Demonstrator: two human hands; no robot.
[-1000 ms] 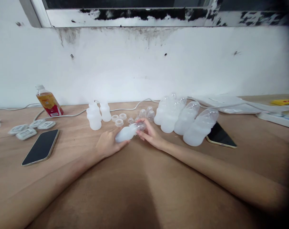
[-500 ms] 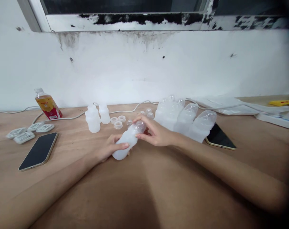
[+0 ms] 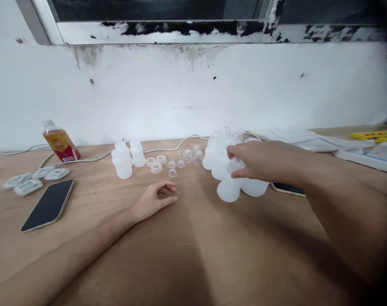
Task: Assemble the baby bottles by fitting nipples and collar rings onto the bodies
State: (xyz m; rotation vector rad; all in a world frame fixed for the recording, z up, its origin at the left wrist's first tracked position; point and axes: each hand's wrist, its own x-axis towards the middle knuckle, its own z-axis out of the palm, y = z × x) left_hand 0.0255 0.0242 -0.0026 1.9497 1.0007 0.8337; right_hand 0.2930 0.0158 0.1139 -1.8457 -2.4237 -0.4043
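Observation:
My right hand (image 3: 247, 159) grips a capped baby bottle (image 3: 228, 189) by its clear dome cap, at the near side of a group of capped baby bottles (image 3: 217, 157). The hand and forearm hide part of that group. My left hand (image 3: 155, 197) rests on the table, fingers loosely curled and apart, with nothing in it. Beyond it lie several clear bottle nipples (image 3: 172, 171), white screw rings (image 3: 156, 168) and clear dome caps (image 3: 197, 158). Uncapped white bottles (image 3: 123, 165) stand to the left of the rings.
On the left are a phone (image 3: 48, 206), several small packaged pieces (image 3: 28, 186) and a drink bottle (image 3: 62, 142). A cable (image 3: 163, 148) runs along the back by the wall (image 3: 142, 97). Another phone (image 3: 291, 189) lies partly under my right forearm, with a power strip (image 3: 365, 159) farther right.
My left hand has let go of the bottle. My right hand has carried it rightward to the capped group and still holds its cap. The view has shifted slightly.

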